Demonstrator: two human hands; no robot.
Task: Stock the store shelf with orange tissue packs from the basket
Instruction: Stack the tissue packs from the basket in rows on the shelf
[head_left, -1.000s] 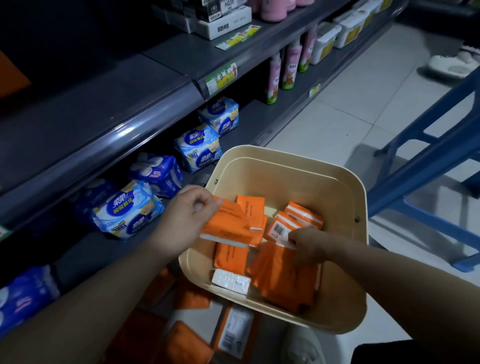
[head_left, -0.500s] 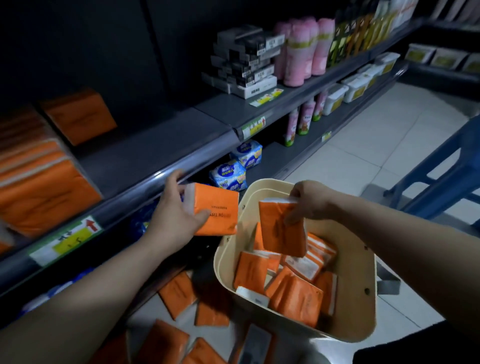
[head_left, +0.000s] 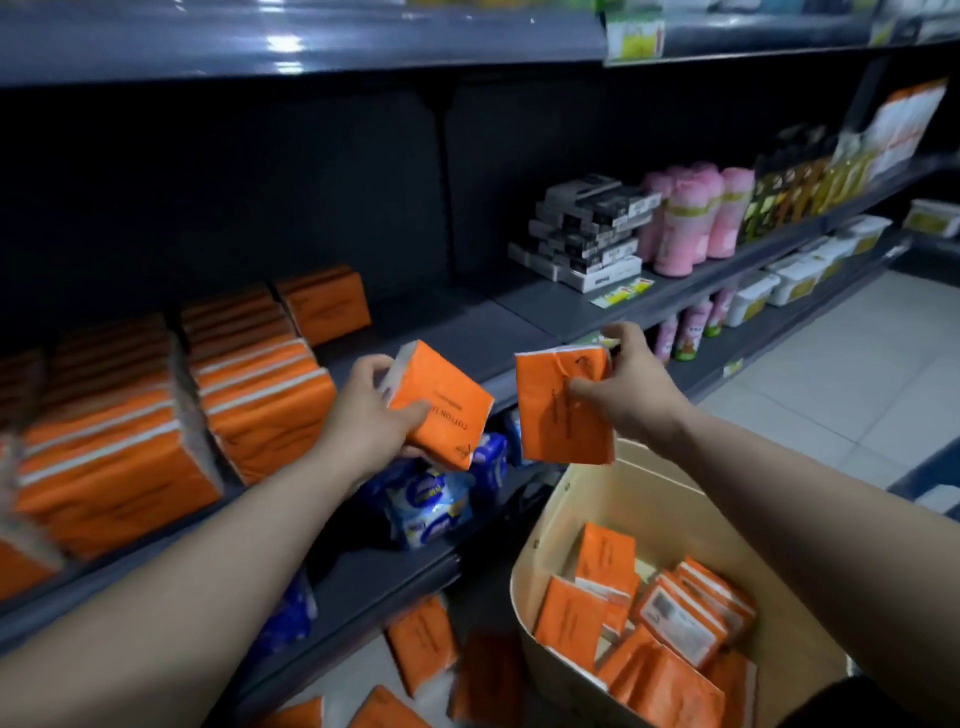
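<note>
My left hand (head_left: 366, 410) grips one orange tissue pack (head_left: 441, 402) in front of the middle shelf (head_left: 457, 332). My right hand (head_left: 631, 387) holds a second orange pack (head_left: 563, 410) just to its right, above the beige basket (head_left: 649, 499). Several orange packs (head_left: 670, 623) lie loose inside the basket. On the shelf to the left stand rows of stocked orange packs (head_left: 260, 395), with one more pack (head_left: 324, 304) further back.
Blue wipe packs (head_left: 431, 501) sit on the lower shelf. Several orange packs (head_left: 421, 642) lie on the floor. Black-and-white boxes (head_left: 587, 234) and pink rolls (head_left: 691, 218) stand to the right on the middle shelf. An upper shelf (head_left: 311, 41) overhangs.
Both hands have lifted their packs out of the basket and up to the middle shelf level. The view has tilted upward, bringing the stocked rows into sight.
</note>
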